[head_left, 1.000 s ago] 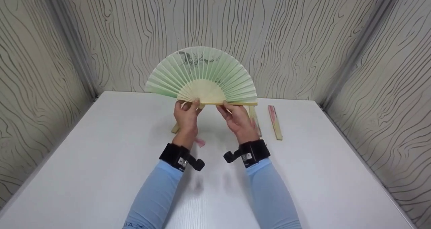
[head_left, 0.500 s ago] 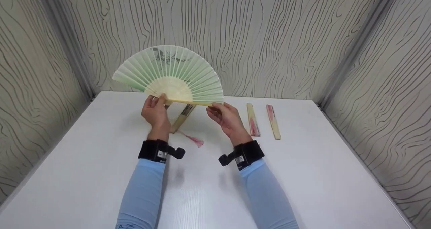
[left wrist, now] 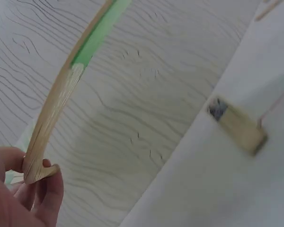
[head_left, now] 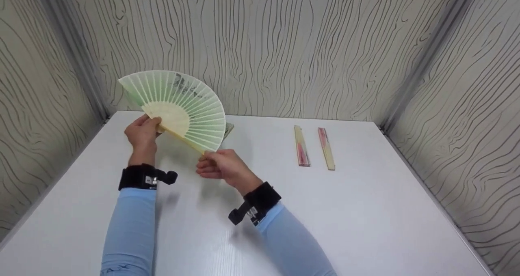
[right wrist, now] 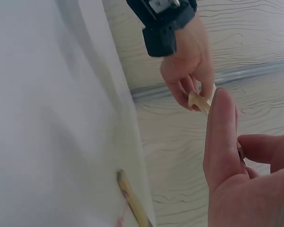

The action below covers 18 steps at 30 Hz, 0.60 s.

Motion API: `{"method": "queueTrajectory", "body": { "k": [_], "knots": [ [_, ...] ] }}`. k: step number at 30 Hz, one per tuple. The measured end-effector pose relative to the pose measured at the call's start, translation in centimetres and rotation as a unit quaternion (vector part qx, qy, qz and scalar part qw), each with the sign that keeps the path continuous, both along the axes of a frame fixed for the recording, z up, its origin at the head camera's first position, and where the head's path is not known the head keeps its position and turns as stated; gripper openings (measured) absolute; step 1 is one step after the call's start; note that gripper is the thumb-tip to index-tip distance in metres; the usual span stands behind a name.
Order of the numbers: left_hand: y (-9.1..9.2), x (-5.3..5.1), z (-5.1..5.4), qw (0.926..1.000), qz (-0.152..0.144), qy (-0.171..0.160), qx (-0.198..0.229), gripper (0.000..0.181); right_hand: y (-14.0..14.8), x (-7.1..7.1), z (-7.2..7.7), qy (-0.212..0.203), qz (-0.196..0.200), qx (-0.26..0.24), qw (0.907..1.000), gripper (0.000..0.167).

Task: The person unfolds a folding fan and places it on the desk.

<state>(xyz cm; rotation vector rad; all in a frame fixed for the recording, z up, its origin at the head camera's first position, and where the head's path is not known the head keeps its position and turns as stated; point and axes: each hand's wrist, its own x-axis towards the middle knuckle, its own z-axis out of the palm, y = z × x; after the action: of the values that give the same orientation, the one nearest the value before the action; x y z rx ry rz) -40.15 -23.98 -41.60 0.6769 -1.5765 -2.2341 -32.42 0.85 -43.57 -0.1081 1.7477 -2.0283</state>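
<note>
A green folding fan (head_left: pixel 195 109) with a dark printed design is spread wide above the left part of the table. My left hand (head_left: pixel 142 134) pinches its base near the pivot between thumb and fingers; in the left wrist view, the ribs (left wrist: pixel 47 123) rise from that grip. With thumb and fingers my right hand (head_left: pixel 223 166) pinches the outer end of the fan's near guard stick, which slopes down to the right. Behind the fan, a folded fan (head_left: pixel 229 130) lies mostly hidden in the head view; the left wrist view shows its wooden end (left wrist: pixel 241 127) and pink cord.
Two folded fans with pink markings, one on the left (head_left: pixel 302 146) and one on the right (head_left: pixel 326 148), lie apart on the white table (head_left: pixel 365 219). Wood-patterned panels (head_left: pixel 276 52) rise behind the table and at both sides.
Both hands have carried the spread fan to the left. It has tilted, its right end dropping as my right hand came lower and nearer. The folded fans on the table have stayed put.
</note>
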Motion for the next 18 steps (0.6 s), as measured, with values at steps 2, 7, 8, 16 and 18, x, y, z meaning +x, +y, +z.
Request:
{"method": "queueTrajectory", "body": {
  "k": [2, 7, 8, 16, 18],
  "knots": [
    [-1.7, -0.3, -0.5, 0.9981, -0.019, -0.022, -0.054, 0.054, -2.0, 0.3, -1.2, -0.042, 0.016, -0.022, 0.9988, 0.029],
    [-5.3, -1.0, -2.0, 0.9720, -0.050, -0.095, -0.209, 0.056, -6.0, 0.4, -3.4, -0.121, 0.022, -0.068, 0.9901, 0.032],
    [-5.9, -1.0, -2.2, 0.9647, -0.052, -0.109, -0.234, 0.056, -6.6, 0.3, -3.6, -0.128, 0.019, -0.074, 0.9888, 0.032],
    [-8.6, -1.7, -4.7, 0.9211, -0.051, -0.177, -0.343, 0.055, -7.8, -0.5, -4.9, -0.142, 0.051, -0.039, 0.9878, 0.025],
    [-8.9, -1.8, -5.2, 0.9170, -0.043, -0.181, -0.353, 0.053, -7.6, -0.2, -4.8, -0.123, 0.057, 0.003, 0.9907, 0.021]
  ]
}}
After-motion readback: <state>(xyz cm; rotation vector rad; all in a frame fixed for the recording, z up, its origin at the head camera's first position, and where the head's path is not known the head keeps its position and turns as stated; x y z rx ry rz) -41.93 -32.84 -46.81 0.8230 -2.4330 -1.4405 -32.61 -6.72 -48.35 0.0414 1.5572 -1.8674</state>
